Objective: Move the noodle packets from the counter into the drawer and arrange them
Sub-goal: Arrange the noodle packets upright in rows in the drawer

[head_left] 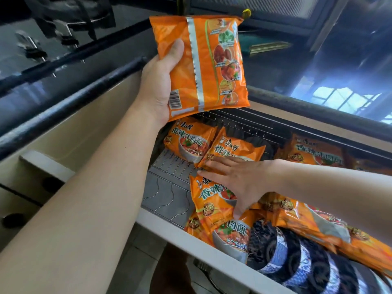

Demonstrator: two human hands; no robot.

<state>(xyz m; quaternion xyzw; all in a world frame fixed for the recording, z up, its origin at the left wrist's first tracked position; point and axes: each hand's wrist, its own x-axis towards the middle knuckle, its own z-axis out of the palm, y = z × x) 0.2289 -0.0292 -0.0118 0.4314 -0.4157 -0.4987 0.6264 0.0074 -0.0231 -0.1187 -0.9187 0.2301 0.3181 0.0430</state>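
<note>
Both hands are engaged over the open drawer (169, 228): an orange noodle packet (203, 64) is gripped by the left hand (161, 81), thumb across its back seam and fingers hidden behind, and is held upright above the drawer's far end, apparently so that it is ready to be lowered in. The right hand (235, 179) is laid flat with fingers spread on the packets in the drawer (210, 194), seemingly to press or slide them into order. Beyond the right hand two more packets (191, 141) lie side by side on the wire rack (169, 170). Nearer than it, another packet overlaps stacked dark patterned bowls (297, 259). Bare rack is left just beside the right hand's fingertips, offering room for the held packet, bounded by the drawer's front wall. Further packets (316, 155) lie past the right forearm, though whether on the worktop cannot be told.
</note>
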